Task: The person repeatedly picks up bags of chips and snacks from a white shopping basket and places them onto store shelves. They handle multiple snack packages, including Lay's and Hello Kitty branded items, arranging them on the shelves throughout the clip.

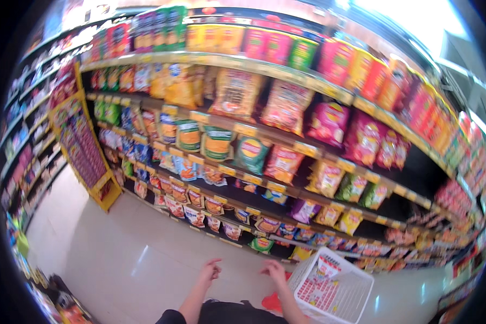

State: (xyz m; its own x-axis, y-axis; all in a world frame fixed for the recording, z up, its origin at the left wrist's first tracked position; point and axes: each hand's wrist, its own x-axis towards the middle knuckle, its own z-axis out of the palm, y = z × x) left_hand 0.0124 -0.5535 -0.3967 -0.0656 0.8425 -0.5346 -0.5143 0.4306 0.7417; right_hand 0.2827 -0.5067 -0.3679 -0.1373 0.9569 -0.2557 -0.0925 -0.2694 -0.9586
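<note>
My left hand [211,270] hovers above the floor in front of the snack shelves, its fingers partly bent and nothing in it. Held at about the same height, my right hand [273,270] has its fingers loosely stretched towards the left one and holds nothing. Just right of it stands a white plastic basket [366,297] with slatted walls; red and white patches show inside. A red object [271,302] lies partly hidden behind my right forearm. Nearest ahead on the bottom shelf are a green chip bag [261,244] and a yellow bag [300,253].
A long shelf unit [243,128] with bagged snacks curves across the view, boxes and canisters on top. At its left end stands a yellow display rack [105,198]. More shelves [28,133] line the far left. Tiled floor [117,251] lies between, with goods [71,310] at lower left.
</note>
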